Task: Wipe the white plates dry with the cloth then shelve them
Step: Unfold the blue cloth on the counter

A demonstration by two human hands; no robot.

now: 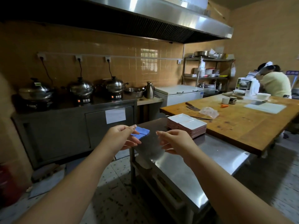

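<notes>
Head view. Left hand (120, 137) and right hand (174, 140) extended over the steel tabletop (186, 167), fingers loosely curled, each grip open and holding nothing. Blue cloth (140, 132) lies just beyond the left grip (contact indeterminate). Stacked white plates (187, 125) rest beyond the right grip, beside a wooden table (242, 123).

A folded blue cloth (141, 132) with a soft ribbed weave lies on a brushed, reflective steel tabletop (186, 168). Glossy white ceramic plates (187, 124) are stacked beside a worn, matt wooden table (239, 125). Polished metal pots (81, 88) stand before shiny tan wall tiles (145, 62).
</notes>
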